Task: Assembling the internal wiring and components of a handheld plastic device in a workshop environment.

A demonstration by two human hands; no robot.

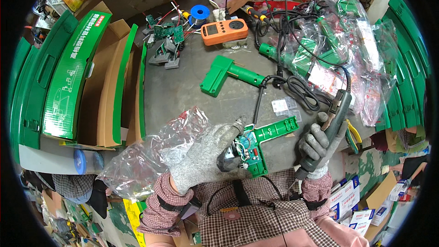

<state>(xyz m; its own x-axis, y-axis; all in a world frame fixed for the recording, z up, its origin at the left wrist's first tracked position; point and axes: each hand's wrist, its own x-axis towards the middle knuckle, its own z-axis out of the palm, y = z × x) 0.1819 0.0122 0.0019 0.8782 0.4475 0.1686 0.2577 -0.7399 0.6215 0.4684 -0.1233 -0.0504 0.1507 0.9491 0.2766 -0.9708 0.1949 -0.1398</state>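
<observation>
My left hand (206, 153), in a grey work glove, grips an opened green plastic housing half (275, 129) at its near end. Inside the housing sits a small circuit board (250, 142) with thin wires. A black cord runs up from this piece toward the table's middle. My right hand (314, 142), also gloved, is wrapped around a dark electric screwdriver (339, 110). Its tip points down and left, near my lap, apart from the housing. Beyond both hands, a closed green L-shaped housing (222, 75) lies on the table.
A crumpled clear bag (157, 151) lies by my left forearm. Green cardboard boxes (75, 75) stand at left. An orange socket meter (224, 32), blue wire spool (199, 13) and loose circuit boards (171, 34) are at the back. Bagged green parts (338, 41), black cables (304, 91) and yellow-handled pliers (353, 135) occupy the right.
</observation>
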